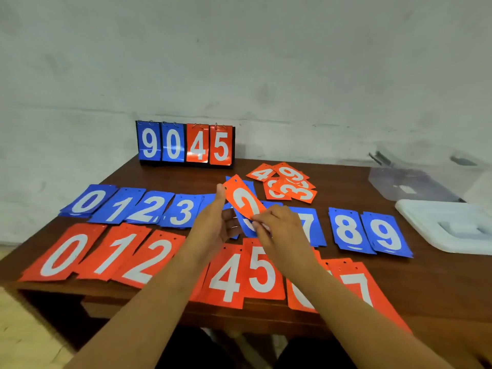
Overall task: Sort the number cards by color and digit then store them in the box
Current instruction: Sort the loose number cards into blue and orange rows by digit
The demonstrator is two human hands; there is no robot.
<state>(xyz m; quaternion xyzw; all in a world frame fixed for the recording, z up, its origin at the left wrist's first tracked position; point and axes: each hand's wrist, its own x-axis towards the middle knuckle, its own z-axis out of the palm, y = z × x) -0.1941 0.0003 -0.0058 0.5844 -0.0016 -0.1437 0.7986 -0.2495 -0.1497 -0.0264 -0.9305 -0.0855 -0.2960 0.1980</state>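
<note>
Over the table's middle, I am holding my left hand wide, thumb straight against the orange card. My right hand is pinching its near end, and the card is tilting above the blue row.

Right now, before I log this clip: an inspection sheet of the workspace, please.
Surface: brown wooden table, largely under cards.
Job's things: blue row of sorted cards behind an orange row; loose orange pile at the back, showing 4, 9 and 3s; clear box rear right, white lid lying near it.
Clutter: flip scoreboard standing at the back edge, reading 9 0 4 5.
Hands: right hand pinches the lower end of an orange card above the blue row; left hand touches its upper edge with the thumb, grip unclear.
Cables: nothing seen.
Surroundings: pale wall behind the table.
</note>
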